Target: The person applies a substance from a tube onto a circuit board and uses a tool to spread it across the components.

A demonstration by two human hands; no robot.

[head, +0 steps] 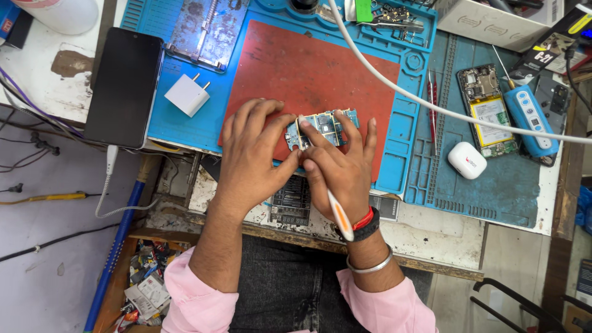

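A small blue circuit board [327,126] lies on a red mat [308,68] set on a blue work mat [172,120]. My left hand [251,154] pinches the board's left end with thumb and fingers. My right hand [342,163] grips a white and orange toothbrush [339,216], its handle running back over my wrist and its head hidden under my fingers at the board. My right fingers also rest along the board's right edge.
A black phone [123,86] and a white charger plug [187,94] lie left. A white cable [431,105] crosses overhead. Right: an opened phone [488,111], a blue tool [530,120], a white earbud case [467,160], red tweezers [432,108].
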